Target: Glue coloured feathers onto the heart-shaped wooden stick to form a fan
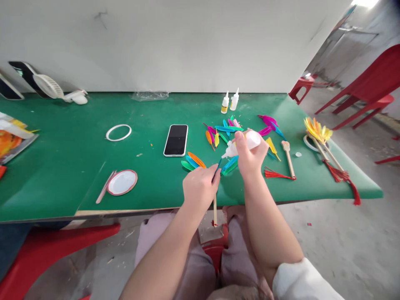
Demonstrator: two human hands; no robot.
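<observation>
Bottle [252,141]: tipped above the table [150,116], towards its near edge and right of centre; its nozzle [228,151] slants down left, probably to aim it at what your other hand holds.
Right hand [251,160]: your fingers are closed around the bottle, thumb uppermost, likely to steady or squeeze it.
Thin blue piece [218,167]: pinched upright in your left hand [200,183], apparently to offer its tip to the nozzle; perhaps a feather seen edge-on.
Wooden stick [215,210]: juts below your left hand, past the table's near edge; you can't tell from here whether those fingers grip it.
Loose feathers [226,129]: spread just beyond your hands, seemingly for easy picking.
Spare bottles [225,104]: upright near the far edge, presumably out of your way.
Feather-topped sticks [318,132]: near the right edge, well apart, perhaps to protect them.
Phone [176,141]: flat, left of the feathers.
</observation>
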